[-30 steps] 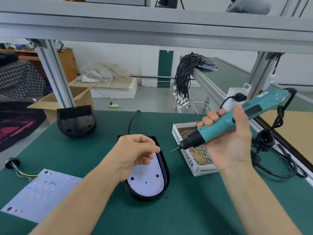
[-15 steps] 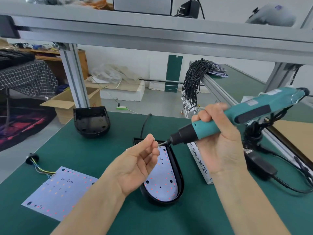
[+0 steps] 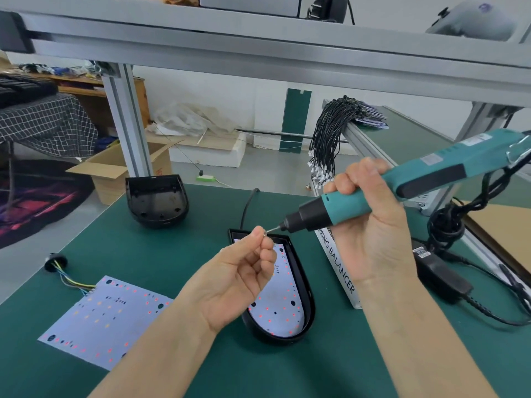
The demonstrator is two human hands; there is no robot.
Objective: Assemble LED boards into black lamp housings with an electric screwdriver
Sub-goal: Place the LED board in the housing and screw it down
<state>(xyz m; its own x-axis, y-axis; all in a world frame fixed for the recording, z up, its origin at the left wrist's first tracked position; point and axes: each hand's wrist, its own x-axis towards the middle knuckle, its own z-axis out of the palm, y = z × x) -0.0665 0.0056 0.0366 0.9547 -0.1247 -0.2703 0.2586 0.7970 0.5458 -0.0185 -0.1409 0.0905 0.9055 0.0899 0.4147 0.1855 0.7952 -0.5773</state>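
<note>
- A loose LED board (image 3: 105, 320) lies flat at the near left of the green table (image 3: 161, 259), its coloured wires running up to a black grommet (image 3: 55, 261).
- An empty black lamp housing (image 3: 156, 201) sits open side up at the far left of the table, well apart from the hands.
- The left hand (image 3: 232, 282) is raised above the table, thumb and forefinger pinching a small screw (image 3: 265, 232); the other fingers curl in.
- Below and just behind that hand, a second housing (image 3: 304, 305) lies on the table with an LED board (image 3: 280, 308) seated inside it.
- The tip of the teal electric screwdriver (image 3: 402, 185) meets the screw at the left fingertips.
- The right hand (image 3: 370, 225) grips the screwdriver's body, fingers wrapped round it, the tool slanting up to the right.
- A white box (image 3: 339, 271) printed "BALANCER" stands just right of the loaded housing, partly behind the right hand.
- A black power adapter (image 3: 442, 277) and cables lie at the far right.
</note>
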